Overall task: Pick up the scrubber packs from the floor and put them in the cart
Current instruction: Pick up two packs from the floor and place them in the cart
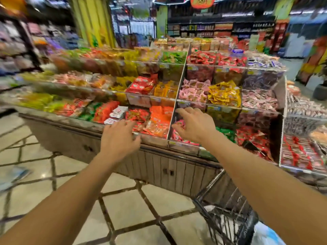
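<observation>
Both my arms reach forward over the tiled floor. My left hand [120, 138] is open, fingers spread, near the front edge of a snack display. My right hand [194, 126] is also open and empty, in front of the display's divider. A blurred blue-and-white pack [13, 175] lies on the floor at the far left. The black wire cart [228, 214] stands at the lower right, under my right forearm. Inside it a white-and-blue pack [265, 234] shows at the bottom edge. The whole view is motion-blurred.
A tiered snack display [177, 96] with several bins of coloured packets fills the middle, on a wooden cabinet base [159, 167]. More shelves [221, 27] stand behind and at the left. Tiled floor [123, 209] spreads between me and the display.
</observation>
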Available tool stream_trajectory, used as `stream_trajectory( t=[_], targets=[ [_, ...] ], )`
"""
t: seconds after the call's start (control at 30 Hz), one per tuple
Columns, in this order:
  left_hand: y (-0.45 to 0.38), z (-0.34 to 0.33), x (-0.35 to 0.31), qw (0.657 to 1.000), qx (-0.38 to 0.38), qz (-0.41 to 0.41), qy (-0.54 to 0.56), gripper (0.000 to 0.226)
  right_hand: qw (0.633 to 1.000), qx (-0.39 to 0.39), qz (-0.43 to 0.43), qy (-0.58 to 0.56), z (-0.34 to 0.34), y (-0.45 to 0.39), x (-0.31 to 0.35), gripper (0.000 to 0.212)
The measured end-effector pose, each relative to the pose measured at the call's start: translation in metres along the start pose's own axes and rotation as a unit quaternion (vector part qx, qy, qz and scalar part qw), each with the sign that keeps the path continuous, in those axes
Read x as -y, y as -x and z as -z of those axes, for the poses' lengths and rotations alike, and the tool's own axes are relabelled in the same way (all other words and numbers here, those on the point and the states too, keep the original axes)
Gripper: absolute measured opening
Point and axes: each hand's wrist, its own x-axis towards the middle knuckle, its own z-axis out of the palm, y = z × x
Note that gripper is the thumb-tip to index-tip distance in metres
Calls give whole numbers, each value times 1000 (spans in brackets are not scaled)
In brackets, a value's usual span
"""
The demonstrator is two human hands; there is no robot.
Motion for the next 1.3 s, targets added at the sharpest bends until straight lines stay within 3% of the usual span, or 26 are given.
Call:
stream_trajectory(
  t=[0.33,0.7,0.9,1.3],
  targets=[
    [27,25,175,983,-18,174,-52,57,986,3,160,-48,-30,-106,188,60],
    [8,24,362,931,-1,347,-114,54,945,-1,311,-102,-83,-252,377,64],
    [-15,29,447,908,3,399,-127,58,927,7,355,-122,-103,-324,464,64],
    [-36,0,638,891,-4,427,-154,57,905,27,402,-136,-161,-416,647,59]
  ],
)
